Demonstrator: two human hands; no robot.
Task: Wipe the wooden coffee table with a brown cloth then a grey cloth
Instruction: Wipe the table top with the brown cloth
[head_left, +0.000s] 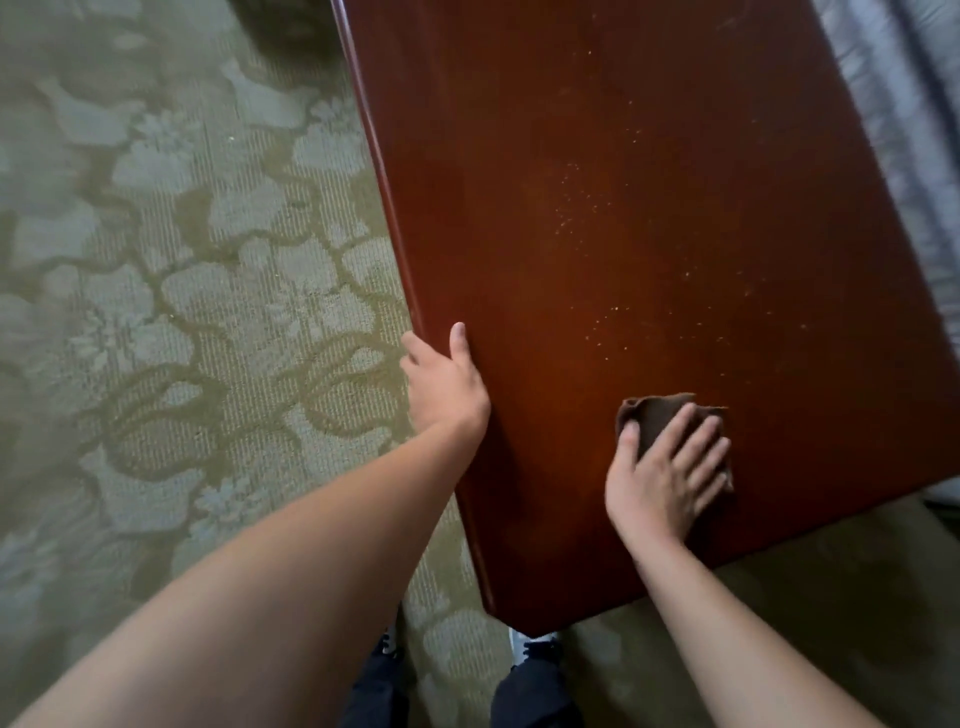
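Note:
The reddish-brown wooden coffee table (649, 156) fills the upper right of the head view, with pale crumbs scattered over its middle. My right hand (667, 475) lies flat, fingers spread, pressing the small brown cloth (652, 415) onto the tabletop near the front edge. My left hand (444, 387) grips the table's left edge, thumb on top and fingers curled under the rim. No grey cloth is in view.
A green carpet with a pale flower pattern (171, 291) covers the floor to the left and below the table. Grey fabric of a sofa or bed (914, 130) runs along the table's right side. My shoes (535, 649) stand at the table's near corner.

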